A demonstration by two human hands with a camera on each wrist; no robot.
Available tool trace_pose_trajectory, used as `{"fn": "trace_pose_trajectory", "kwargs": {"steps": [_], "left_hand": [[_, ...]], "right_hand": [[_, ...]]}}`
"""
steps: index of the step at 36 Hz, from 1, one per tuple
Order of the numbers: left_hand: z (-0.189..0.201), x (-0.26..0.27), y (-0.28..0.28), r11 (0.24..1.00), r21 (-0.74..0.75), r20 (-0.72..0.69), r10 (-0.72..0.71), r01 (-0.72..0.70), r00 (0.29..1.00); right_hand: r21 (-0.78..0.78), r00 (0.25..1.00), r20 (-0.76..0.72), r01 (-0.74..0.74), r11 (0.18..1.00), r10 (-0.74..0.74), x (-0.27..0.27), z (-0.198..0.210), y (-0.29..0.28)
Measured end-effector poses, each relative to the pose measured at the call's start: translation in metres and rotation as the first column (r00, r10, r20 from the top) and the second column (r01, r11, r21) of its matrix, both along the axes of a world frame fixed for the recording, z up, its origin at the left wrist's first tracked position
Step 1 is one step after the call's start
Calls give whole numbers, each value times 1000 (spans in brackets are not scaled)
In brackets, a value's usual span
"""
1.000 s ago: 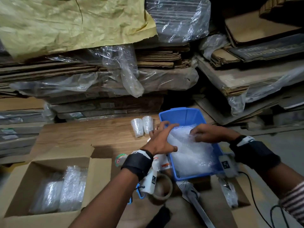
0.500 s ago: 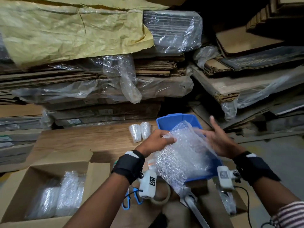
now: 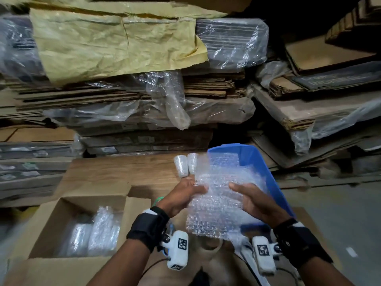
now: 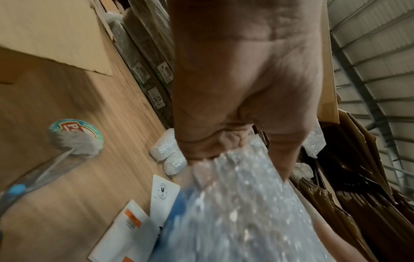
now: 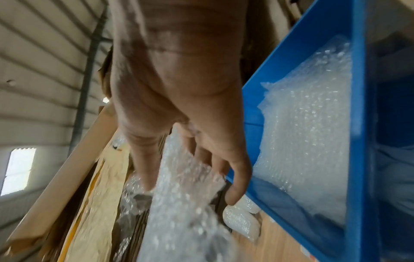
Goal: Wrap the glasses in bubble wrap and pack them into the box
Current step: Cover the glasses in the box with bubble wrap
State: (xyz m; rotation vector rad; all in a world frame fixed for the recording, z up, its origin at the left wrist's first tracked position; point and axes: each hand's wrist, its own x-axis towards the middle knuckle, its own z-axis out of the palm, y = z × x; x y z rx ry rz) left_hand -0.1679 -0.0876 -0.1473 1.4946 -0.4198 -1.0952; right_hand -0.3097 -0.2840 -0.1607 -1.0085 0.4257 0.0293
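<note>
I hold a sheet of bubble wrap (image 3: pixel 216 201) up in front of me, above the blue bin (image 3: pixel 255 159). My left hand (image 3: pixel 185 195) pinches its left edge, seen close in the left wrist view as bubble wrap (image 4: pixel 241 203) under the thumb. My right hand (image 3: pixel 247 199) holds the right side, thumb over the bubble wrap (image 5: pixel 186 186) and fingers behind. Two wrapped glasses (image 3: pixel 185 165) stand on the wooden table (image 3: pixel 123 170) behind the sheet. The open cardboard box (image 3: pixel 61 213) at lower left holds wrapped glasses (image 3: pixel 97 232).
More bubble wrap (image 5: pixel 309 133) lies in the blue bin (image 5: pixel 336 35). A tape roll (image 3: pixel 212 244) and white cards (image 4: pixel 139 221) lie on the table near me. Stacks of flattened cardboard under plastic (image 3: pixel 144 96) wall off the back and right.
The bubble wrap sheet has been lifted out of the blue bin and raised upright between both hands. The hands came nearer to me and closer together.
</note>
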Motion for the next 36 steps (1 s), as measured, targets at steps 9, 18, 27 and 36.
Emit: {"fn": "trace_pose_trajectory", "kwargs": {"steps": [9, 18, 27, 36], "left_hand": [[2, -4, 29, 983, 82, 83, -173, 166, 982], [12, -6, 26, 986, 13, 24, 164, -164, 986], [12, 10, 28, 914, -140, 75, 394, -382, 916], [13, 36, 35, 883, -103, 66, 465, -458, 883]], "right_hand": [[-44, 990, -87, 108, 993, -111, 20, 22, 10], [3, 993, -121, -2, 1000, 2, 23, 31, 19], [-620, 951, -72, 193, 761, -300, 18, 28, -19], [-575, 997, 50, -14, 818, 52, 1, 65, -28]]}}
